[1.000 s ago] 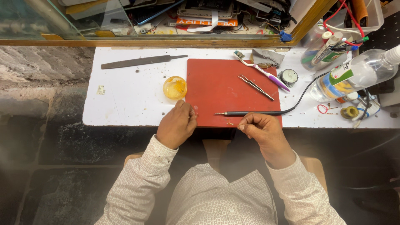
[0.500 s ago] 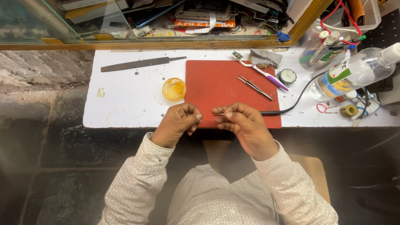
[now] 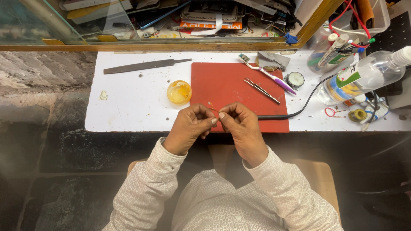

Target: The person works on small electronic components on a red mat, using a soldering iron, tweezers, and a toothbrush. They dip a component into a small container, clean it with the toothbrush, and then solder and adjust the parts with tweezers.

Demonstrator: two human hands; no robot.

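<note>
- Both hands have closed together since 0.5 s ago.
- Left hand and right hand: fingers pinch a thin wire, keeping it taut.
- Red mat at 12 o'clock.

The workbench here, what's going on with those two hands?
A person sits at a white bench, both hands raised over the near edge of a red mat. The left hand and right hand pinch the ends of a thin wire between their fingertips. A soldering iron lies on the mat beside the right hand, with tweezers and a toothbrush farther back. A small yellow pot sits left of the mat, and a file lies behind it.
</note>
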